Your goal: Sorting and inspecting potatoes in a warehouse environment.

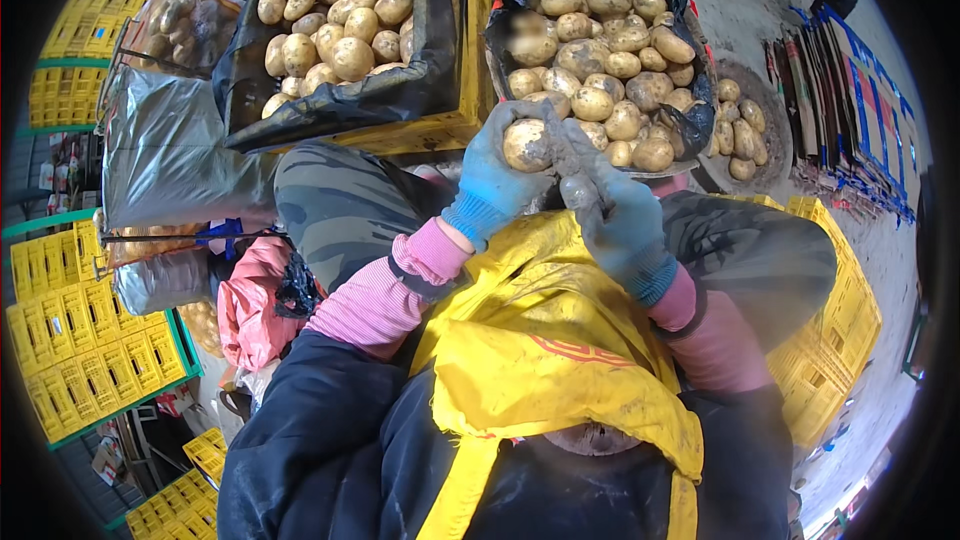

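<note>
My left hand (495, 165), in a blue knit glove with a dirty grey coating, grips a potato (527, 145) above my lap. Dark soil marks the potato's right side. My right hand (611, 199), gloved alike, has its fingers up against that side; whether it also grips the potato is hard to tell. Just beyond both hands is a round container (694, 60) lined with black plastic and heaped with potatoes (592, 60). To the left, a yellow crate (474, 52) with a dark liner holds more potatoes (337, 22).
A pan (776, 116) with several potatoes lies on the floor at right, near stacked flattened cardboard boxes (847, 105). Yellow plastic crates (832, 315) stand beside my right leg, others (82, 337) at far left. A silver bag (180, 150) and a pink bag (259, 304) sit at left.
</note>
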A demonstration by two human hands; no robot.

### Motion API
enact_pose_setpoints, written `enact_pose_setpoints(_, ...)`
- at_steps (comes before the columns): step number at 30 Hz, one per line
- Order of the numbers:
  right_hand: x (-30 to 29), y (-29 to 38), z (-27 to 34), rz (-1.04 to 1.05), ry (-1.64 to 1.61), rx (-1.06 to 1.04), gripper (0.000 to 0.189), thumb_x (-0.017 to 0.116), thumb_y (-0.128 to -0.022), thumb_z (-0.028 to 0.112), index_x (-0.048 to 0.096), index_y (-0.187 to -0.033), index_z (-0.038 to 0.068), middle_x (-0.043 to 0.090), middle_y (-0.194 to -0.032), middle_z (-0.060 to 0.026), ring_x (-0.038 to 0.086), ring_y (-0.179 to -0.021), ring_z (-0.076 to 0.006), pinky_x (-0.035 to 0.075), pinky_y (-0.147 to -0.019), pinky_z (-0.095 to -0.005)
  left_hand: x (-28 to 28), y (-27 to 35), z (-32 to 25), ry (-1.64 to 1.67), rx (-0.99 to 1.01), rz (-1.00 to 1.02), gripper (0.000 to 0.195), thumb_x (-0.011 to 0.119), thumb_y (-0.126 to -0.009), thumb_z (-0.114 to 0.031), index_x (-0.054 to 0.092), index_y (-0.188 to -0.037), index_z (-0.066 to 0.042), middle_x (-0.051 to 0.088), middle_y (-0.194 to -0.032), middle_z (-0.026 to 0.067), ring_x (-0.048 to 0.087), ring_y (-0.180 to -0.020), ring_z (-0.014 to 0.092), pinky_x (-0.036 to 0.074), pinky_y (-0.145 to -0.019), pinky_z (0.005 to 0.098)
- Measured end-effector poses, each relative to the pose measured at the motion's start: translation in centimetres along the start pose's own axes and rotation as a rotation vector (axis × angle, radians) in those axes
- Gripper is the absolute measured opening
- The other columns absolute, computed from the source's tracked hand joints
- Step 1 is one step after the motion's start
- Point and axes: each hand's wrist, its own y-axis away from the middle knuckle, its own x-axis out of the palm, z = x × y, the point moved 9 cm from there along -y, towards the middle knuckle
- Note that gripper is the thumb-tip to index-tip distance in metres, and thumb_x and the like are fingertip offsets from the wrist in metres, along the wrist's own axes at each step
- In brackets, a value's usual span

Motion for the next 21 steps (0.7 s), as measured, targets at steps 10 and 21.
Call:
enact_pose_setpoints(10, -1.9, -0.2, 1.5, -0.027, -0.148, -0.046, 0.049, 0.062, -0.097, 0.014, 0.049, -0.144, 0.005, 0.069, -0.098, -0.0201, 0.07, -0.078, -0.0288, 0.053, -0.072, -0.0334, -0.3, 0.1, -1.2, -0.054, 0.207, -0.043, 0.056, 0.08, -0.068, 0.004, 0.06, -0.12, -0.006, 0.064, -0.118, 0.0084, 0.063, -0.11, 0.02, 0.05, -0.098, 0.0321)
enact_pose_setpoints(21, 2.3, 1.7, 2.9, 0.391, 0.279, -0.077, 0.042, 0.06, -0.092, 0.011, 0.063, -0.134, 0.012, 0.071, -0.097, -0.0138, 0.067, -0.076, -0.0319, 0.054, -0.07, -0.0437, 0.2, 0.6, -2.4, -0.309, 0.336, 0.035, 0.056, 0.079, -0.07, 0.003, 0.059, -0.122, -0.003, 0.061, -0.121, 0.0133, 0.06, -0.116, 0.026, 0.048, -0.101, 0.0351)
